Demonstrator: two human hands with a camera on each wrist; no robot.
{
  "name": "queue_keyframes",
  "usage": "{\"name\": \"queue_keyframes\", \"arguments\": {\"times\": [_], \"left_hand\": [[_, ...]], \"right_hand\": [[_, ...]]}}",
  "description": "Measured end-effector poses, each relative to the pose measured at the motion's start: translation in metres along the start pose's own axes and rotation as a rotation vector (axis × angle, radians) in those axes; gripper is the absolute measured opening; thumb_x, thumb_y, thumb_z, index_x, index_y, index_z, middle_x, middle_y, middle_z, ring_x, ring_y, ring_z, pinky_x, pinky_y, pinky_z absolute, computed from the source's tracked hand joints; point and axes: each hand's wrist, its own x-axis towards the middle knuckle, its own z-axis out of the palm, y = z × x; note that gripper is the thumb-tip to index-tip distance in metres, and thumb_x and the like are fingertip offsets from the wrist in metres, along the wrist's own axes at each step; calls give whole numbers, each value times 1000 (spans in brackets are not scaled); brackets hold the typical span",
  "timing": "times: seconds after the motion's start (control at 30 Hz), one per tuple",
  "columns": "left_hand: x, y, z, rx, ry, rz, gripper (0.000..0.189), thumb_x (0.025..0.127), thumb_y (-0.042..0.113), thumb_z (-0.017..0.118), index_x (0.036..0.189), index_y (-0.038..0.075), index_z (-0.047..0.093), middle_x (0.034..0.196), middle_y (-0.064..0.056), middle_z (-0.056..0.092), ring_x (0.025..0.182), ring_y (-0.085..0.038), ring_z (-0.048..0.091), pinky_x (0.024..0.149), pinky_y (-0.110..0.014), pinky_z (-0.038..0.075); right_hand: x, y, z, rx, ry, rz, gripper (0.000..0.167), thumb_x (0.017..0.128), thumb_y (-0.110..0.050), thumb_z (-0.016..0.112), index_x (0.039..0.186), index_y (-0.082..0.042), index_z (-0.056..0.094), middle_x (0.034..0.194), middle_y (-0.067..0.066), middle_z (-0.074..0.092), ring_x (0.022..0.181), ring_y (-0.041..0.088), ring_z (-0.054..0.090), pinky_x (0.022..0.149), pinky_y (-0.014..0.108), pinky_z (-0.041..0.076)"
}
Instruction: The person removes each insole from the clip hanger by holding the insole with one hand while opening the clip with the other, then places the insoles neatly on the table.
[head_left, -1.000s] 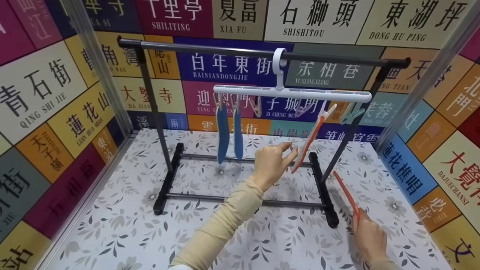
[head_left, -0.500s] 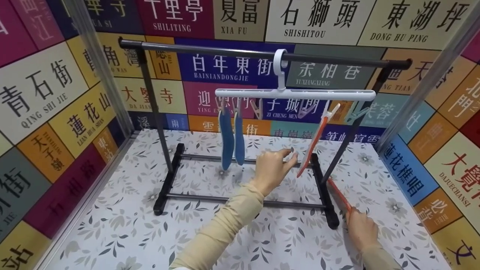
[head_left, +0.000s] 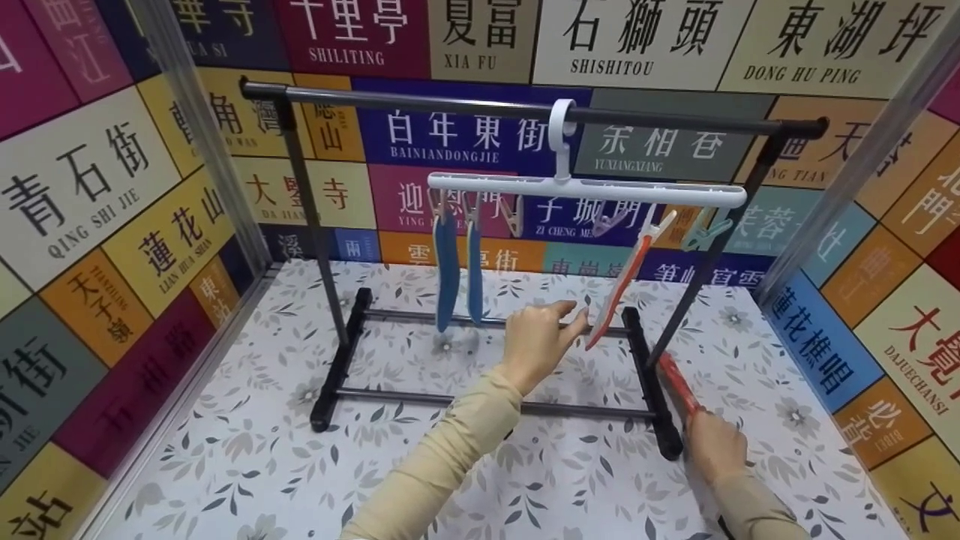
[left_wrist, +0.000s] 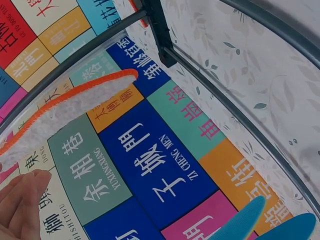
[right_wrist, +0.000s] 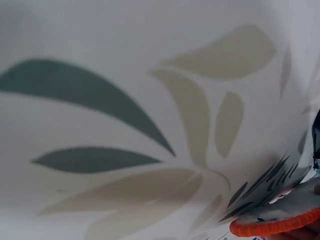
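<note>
A white clip hanger point(head_left: 510, 183) hangs from the dark rack's top bar point(head_left: 420, 100). Two blue insoles point(head_left: 446, 274) point(head_left: 474, 270) dangle from clips on its left side. One orange-edged insole with a white fluffy face point(head_left: 619, 292) hangs from a white clip point(head_left: 661, 226) on the right. My left hand point(head_left: 536, 341) is raised just left of its lower end, thumb and fingers apart, holding nothing. Low by the rack's right foot, my right hand point(head_left: 716, 446) grips a second orange-edged insole point(head_left: 681, 386); in the right wrist view that insole point(right_wrist: 280, 226) shows at the lower right corner.
Vacant clips, among them a pale one point(head_left: 513, 216), a purple one point(head_left: 611, 222) and a green one point(head_left: 706, 232), hang on the hanger. The rack's black feet point(head_left: 660, 420) and lower bars point(head_left: 420, 397) stand on a leaf-patterned tabletop point(head_left: 262, 450). Panels with coloured signs enclose it.
My right hand has moved left with its insole, toward the rack's right foot, and the insole has turned to show more of its face. The hanger and hanging insoles sway slightly. My left hand barely shifts.
</note>
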Motion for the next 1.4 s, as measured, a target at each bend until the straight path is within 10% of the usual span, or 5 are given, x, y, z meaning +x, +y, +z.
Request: {"name": "queue_keyframes", "arguments": {"times": [0.67, 1.4], "left_hand": [[-7, -9, 0, 19, -2, 26, 32, 96, 40, 61, 99, 15, 79, 88, 0, 78, 71, -12, 73, 60, -24, 55], [-6, -15, 0, 21, 7, 13, 29, 94, 38, 64, 98, 14, 79, 87, -1, 78, 68, -13, 73, 58, -25, 55]], "right_hand": [[21, -2, 3, 25, -124, 76, 39, 96, -26, 58, 73, 6, 58, 68, 28, 62, 59, 46, 60, 52, 57, 44], [22, -29, -3, 80, 21, 52, 46, 101, -33, 51, 69, 0, 57, 70, 31, 63, 59, 52, 59, 49, 58, 42]]}}
